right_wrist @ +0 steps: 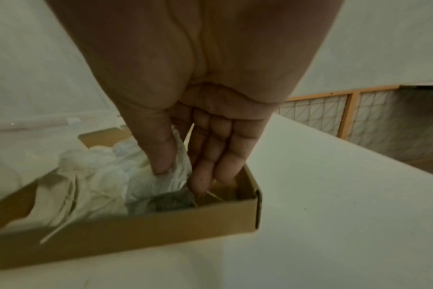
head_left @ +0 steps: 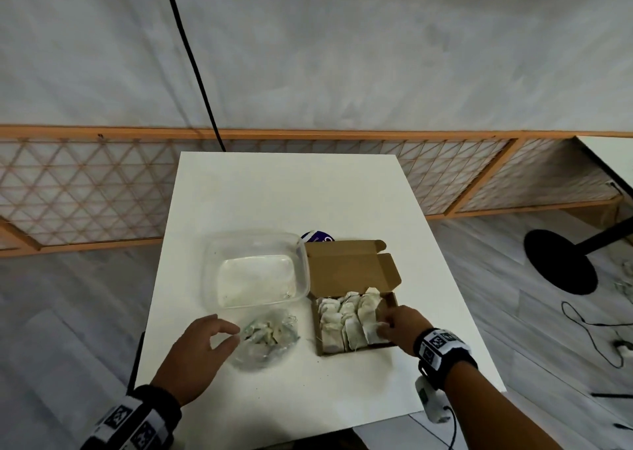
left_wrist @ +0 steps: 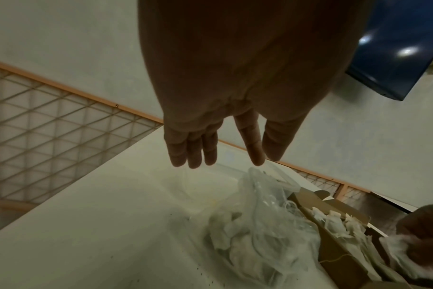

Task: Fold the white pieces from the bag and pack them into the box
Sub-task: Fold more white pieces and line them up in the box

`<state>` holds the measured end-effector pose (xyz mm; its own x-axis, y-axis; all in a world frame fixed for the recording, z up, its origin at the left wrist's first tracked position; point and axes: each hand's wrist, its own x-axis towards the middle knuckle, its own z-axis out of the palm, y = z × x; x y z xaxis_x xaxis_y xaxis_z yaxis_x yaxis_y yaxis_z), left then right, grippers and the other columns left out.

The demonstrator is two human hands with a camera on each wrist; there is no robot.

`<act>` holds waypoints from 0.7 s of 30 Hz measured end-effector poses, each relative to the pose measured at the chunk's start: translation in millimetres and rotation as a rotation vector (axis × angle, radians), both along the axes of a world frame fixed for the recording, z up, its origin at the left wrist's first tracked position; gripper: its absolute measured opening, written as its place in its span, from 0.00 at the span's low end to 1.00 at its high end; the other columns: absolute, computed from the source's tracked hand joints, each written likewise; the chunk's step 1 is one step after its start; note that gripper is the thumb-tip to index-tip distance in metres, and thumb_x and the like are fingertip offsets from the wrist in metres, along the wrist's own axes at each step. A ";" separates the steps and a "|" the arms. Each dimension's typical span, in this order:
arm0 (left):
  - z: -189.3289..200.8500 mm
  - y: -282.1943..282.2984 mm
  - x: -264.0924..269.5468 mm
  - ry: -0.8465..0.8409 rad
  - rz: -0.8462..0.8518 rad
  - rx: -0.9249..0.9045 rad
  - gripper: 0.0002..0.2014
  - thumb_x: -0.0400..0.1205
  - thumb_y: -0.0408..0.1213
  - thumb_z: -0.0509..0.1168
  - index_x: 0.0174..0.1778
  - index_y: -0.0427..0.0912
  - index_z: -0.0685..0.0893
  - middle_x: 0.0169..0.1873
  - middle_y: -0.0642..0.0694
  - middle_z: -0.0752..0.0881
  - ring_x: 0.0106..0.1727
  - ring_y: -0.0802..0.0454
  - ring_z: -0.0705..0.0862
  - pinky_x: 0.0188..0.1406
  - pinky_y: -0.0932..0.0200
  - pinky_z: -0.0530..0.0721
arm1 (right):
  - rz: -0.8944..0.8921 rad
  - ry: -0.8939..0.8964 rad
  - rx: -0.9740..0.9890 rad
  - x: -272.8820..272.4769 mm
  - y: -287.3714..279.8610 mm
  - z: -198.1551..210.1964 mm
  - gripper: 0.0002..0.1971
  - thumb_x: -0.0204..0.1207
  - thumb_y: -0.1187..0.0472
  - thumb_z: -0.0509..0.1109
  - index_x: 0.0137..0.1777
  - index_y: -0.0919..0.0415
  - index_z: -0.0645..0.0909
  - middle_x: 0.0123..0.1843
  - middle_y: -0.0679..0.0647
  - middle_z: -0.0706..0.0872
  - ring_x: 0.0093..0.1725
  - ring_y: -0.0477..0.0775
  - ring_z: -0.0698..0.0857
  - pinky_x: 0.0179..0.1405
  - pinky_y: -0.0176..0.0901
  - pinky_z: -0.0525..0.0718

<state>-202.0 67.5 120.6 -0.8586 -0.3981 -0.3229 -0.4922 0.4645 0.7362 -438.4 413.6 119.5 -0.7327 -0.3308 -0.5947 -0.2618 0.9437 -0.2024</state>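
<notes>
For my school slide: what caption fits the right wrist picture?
A right hand tucks a white piece into a cardboard box.

On the table (head_left: 274, 192), the bag (head_left: 265, 341) is lying left of the box (head_left: 356, 348), the tub (head_left: 257, 271) is sitting behind the bag, and pieces (head_left: 346, 323) are lying in the box.

Head cam looks fwd/down from above onto the tabletop (head_left: 274, 196), mid-distance; L wrist cam sits close behind left hand (left_wrist: 235, 78), R wrist cam right over the box (right_wrist: 136, 234) w/ right hand (right_wrist: 198, 97), all three sharing that box.
</notes>
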 end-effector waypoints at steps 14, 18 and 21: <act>-1.4 0.1 -8.2 -0.102 -0.041 0.094 0.07 0.85 0.45 0.71 0.57 0.61 0.88 0.61 0.58 0.86 0.58 0.58 0.87 0.59 0.59 0.81 | -0.255 -0.014 -0.042 0.9 -20.7 -45.0 0.12 0.80 0.59 0.68 0.61 0.60 0.78 0.49 0.56 0.85 0.52 0.61 0.87 0.44 0.41 0.77; -3.9 3.2 -9.7 -0.115 -0.062 0.077 0.11 0.86 0.40 0.70 0.62 0.60 0.87 0.62 0.57 0.85 0.55 0.61 0.88 0.55 0.64 0.80 | -0.329 0.023 -0.092 4.5 -21.8 -41.6 0.20 0.75 0.56 0.70 0.66 0.57 0.78 0.55 0.56 0.87 0.50 0.60 0.86 0.44 0.43 0.79; -6.3 5.6 -13.1 -0.115 -0.045 0.062 0.14 0.86 0.35 0.68 0.62 0.59 0.88 0.61 0.54 0.86 0.54 0.60 0.88 0.56 0.62 0.82 | -0.286 0.172 -0.099 12.9 -29.5 -25.1 0.20 0.76 0.51 0.72 0.68 0.53 0.80 0.68 0.56 0.79 0.59 0.62 0.85 0.55 0.47 0.83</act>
